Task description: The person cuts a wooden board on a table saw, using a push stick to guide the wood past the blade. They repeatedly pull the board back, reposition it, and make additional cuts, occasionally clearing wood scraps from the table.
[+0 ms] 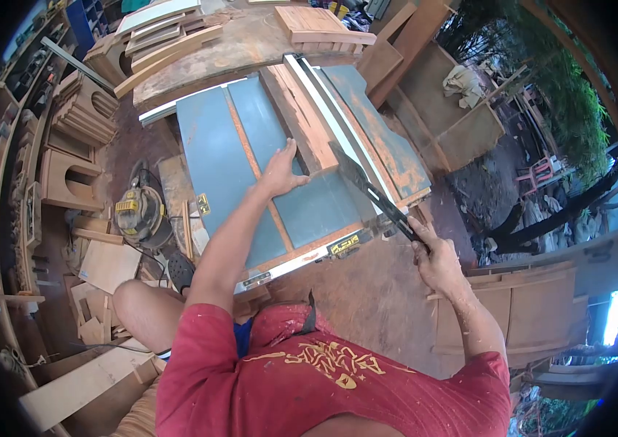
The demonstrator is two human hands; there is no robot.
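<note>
Left hand (283, 172) pressing the board's (302, 116) side, fingers spread — right hand (436, 256) gripping the black push stick (376, 195), tip touching the board's near end. Board lying lengthwise on the saw table (214, 146), beside the white fence (342, 131).

- My left hand (280, 173) is at the wooden board (304, 120) (thumb spread).
- My right hand (436, 258) grips the black push stick (382, 201), angled toward the board's near end.
</note>
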